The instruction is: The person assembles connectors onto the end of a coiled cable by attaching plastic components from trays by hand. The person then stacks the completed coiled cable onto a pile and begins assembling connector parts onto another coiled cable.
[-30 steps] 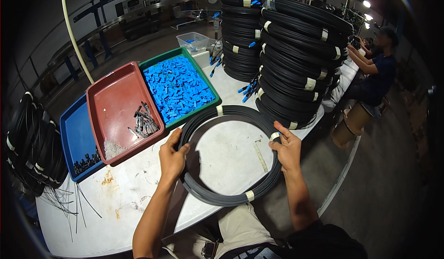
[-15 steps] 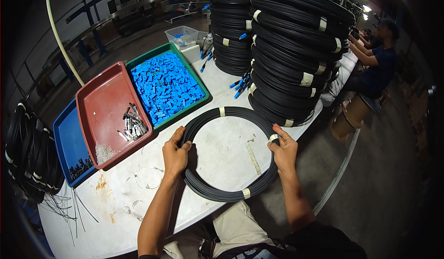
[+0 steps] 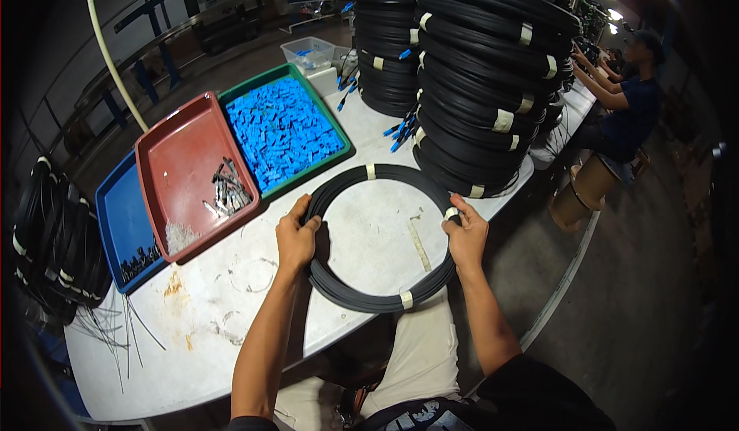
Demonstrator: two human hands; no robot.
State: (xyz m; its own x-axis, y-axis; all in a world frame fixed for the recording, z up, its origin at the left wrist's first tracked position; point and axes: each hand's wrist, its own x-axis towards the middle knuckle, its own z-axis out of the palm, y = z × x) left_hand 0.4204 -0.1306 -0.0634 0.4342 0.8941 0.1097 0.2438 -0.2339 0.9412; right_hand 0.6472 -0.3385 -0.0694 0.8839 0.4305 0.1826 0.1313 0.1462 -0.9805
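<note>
The black cable coil (image 3: 362,302) is between the two hands, over the near part of the white table (image 3: 192,354); whether its underside touches the tabletop, I cannot tell. The left hand (image 3: 296,238) grasps its left side, thumb toward the ring's opening; the right hand (image 3: 467,235) grips the opposite side, right at a pale tape band (image 3: 451,212). Even pressure from both sides seems best — firm enough to hold the turns together, light enough to leave the ring round. The untaped stretches (the left hand's grip seems to be on one) look likeliest to spread.

Ahead of the right hand, the tall coil stack (image 3: 477,123) stands near — bumping it would be easy, so some clearance helps. Beyond the left hand lie the green tray (image 3: 346,150) of blue connectors (image 3: 281,135) and the red tray (image 3: 185,154).
</note>
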